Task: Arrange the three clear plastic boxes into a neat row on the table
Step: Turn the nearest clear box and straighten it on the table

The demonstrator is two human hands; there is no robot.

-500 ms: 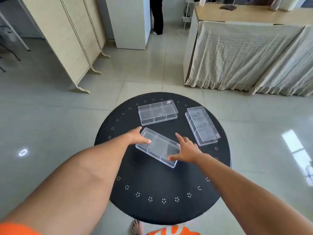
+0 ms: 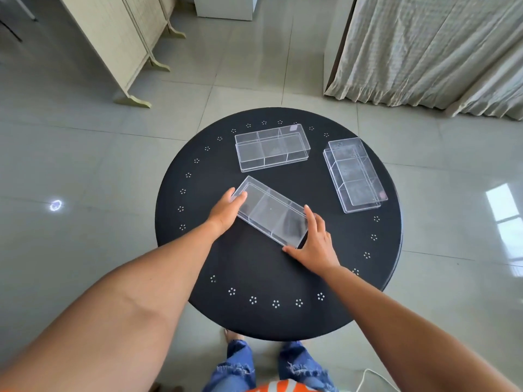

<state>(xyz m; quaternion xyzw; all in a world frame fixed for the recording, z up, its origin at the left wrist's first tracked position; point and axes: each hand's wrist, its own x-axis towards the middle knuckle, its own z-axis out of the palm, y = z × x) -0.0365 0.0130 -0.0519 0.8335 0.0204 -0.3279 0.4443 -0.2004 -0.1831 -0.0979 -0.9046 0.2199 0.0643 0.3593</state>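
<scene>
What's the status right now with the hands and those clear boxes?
Left hand and right hand clasp opposite ends of near box, angled on black table. Far box and right box untouched, not in row. Nothing blocking.

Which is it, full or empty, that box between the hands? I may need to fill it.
Empty: the held box shows only the black table through all three clear compartments.

No readable text, label, brand or number anywhere — only small white flower-like dot marks ringing the black round table (image 2: 254, 278)
</scene>
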